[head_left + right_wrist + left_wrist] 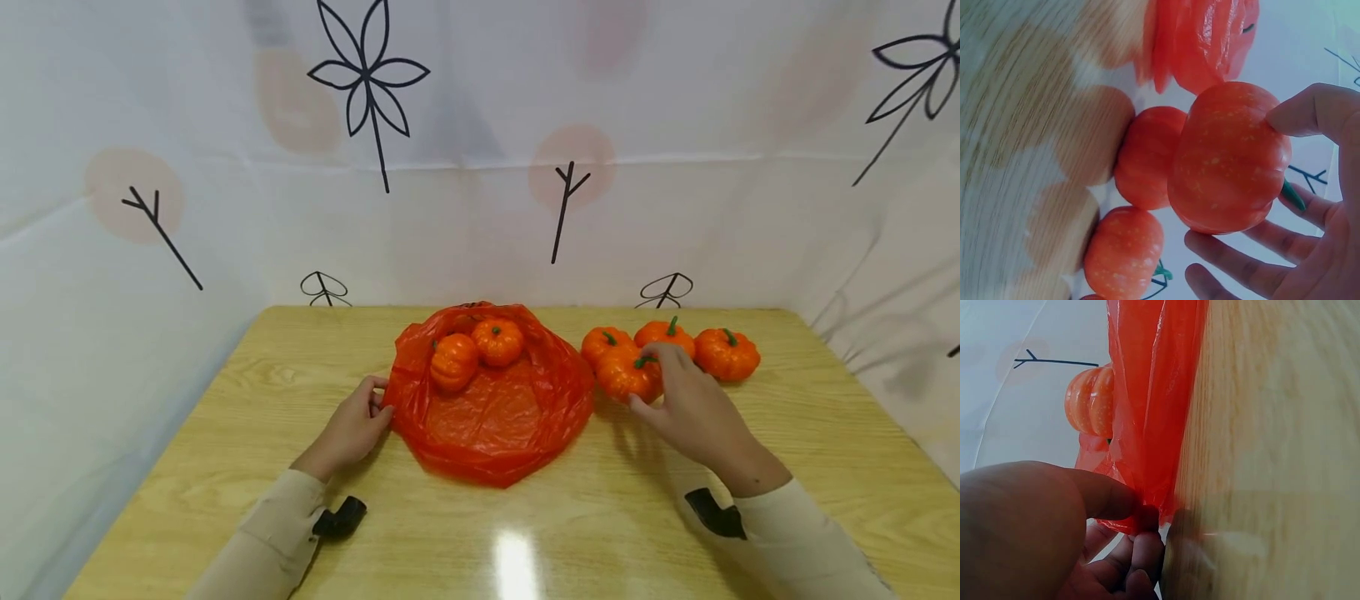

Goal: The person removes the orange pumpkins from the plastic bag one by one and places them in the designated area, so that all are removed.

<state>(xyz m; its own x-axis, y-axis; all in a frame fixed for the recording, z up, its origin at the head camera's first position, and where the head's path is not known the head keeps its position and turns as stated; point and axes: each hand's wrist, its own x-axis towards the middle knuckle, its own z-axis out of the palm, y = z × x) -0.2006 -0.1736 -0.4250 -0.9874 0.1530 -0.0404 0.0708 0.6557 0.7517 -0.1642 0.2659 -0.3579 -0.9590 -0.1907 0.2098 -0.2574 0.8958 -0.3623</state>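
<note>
My left hand (358, 429) pinches the left rim of a red plastic bag (491, 454), thumb on one side and fingers beneath, as the left wrist view shows. The bag is spread wide, and two small orange pumpkins (453, 362) sit inside towards its back left. On the right, my right hand (693, 408) grips another small pumpkin (1229, 159) with a green stem between thumb and fingers. In the right wrist view this pumpkin is raised off the table. Just behind it stand three more pumpkins (727, 355), partly covered by the hand and the held one.
A light wood-grain table (435, 542) lies under everything. White cloth (480, 225) with black plant drawings hangs along the back and sides. Each sleeve has a black wrist mount (340, 518) near the cuff.
</note>
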